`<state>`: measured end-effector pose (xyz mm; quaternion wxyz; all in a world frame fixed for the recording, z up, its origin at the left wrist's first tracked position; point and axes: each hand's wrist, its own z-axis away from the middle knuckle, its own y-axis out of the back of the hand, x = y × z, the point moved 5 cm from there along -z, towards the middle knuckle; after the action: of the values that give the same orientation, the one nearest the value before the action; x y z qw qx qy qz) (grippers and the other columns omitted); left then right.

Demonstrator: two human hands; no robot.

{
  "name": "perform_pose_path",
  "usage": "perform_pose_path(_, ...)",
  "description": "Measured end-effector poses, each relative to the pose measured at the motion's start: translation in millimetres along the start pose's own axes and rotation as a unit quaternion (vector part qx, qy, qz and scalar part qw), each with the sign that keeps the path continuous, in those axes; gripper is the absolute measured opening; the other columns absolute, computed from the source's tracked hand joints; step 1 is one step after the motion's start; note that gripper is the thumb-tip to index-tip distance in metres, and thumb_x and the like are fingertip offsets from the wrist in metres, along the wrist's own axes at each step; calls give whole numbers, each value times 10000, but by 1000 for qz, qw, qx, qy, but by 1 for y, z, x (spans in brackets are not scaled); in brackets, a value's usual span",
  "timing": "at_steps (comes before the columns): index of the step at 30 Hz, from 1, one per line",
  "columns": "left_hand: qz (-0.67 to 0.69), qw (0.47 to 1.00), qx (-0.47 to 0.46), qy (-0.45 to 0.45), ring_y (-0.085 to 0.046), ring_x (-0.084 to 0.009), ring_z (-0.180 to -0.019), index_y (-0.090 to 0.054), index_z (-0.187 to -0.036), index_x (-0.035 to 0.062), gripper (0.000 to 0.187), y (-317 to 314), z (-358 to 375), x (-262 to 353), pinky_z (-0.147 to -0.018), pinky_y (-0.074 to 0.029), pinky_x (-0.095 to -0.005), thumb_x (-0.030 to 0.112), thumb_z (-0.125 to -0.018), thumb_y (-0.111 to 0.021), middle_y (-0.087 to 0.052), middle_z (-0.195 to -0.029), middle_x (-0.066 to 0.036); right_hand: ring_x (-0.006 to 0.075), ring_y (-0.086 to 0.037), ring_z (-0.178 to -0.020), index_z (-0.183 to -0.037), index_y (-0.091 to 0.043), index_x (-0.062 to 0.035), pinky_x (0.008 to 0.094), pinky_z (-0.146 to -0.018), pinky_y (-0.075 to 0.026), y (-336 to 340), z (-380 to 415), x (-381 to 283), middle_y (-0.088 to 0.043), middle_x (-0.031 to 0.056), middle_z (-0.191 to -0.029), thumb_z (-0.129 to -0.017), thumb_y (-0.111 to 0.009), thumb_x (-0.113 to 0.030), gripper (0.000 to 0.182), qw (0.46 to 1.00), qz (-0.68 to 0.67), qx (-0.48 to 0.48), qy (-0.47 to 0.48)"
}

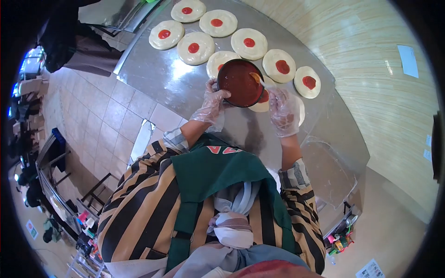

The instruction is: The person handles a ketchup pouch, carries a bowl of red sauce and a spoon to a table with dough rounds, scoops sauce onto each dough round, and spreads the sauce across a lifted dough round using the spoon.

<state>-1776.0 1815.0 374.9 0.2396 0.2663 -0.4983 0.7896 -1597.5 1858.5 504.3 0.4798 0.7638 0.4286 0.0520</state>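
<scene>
My left hand (211,104), in a clear plastic glove, grips the rim of a dark round bowl (238,85) of red sauce. My gloved right hand (283,110) is closed on the handle of a spoon (256,78), whose orange-tinted end rests at the sauce near the bowl's right side. Round flat pieces of dough (195,48) lie beyond the bowl, each with a red sauce spot (282,67) in its middle. Below the bowl, one dough round (260,107) is partly covered by the bowl and my right hand. Another pale round shows behind my right wrist.
The dough lies on a shiny metal table (153,69). A pale wood-patterned wall (371,65) runs along its right side. At the upper left a person in dark clothes (88,51) stands by the table's edge. Tiled floor (97,106) lies to the left.
</scene>
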Motion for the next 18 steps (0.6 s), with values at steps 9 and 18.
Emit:
perform_pose_path(9,-53,998,15,12,-589,-335,-945,-224,-1242,162,733,58,-24,51,-686,-583,-496,13,-660,-643,-438,-1174,-161,141,-618,-730,-1004,-652,10,271,-709,-498,-84,19,-9,-654,85,-803,-948,-512,-122,200,859,-363,139,-333)
perform_pose_path(18,-28,999,5,29,-593,-363,-919,-207,-1244,153,735,92,-32,80,-663,-582,-517,7,-665,-635,-417,-1170,-184,171,-613,-674,-989,-632,56,286,-685,-521,-118,15,-4,-646,113,-792,-940,-516,-139,231,716,-518,260,-388)
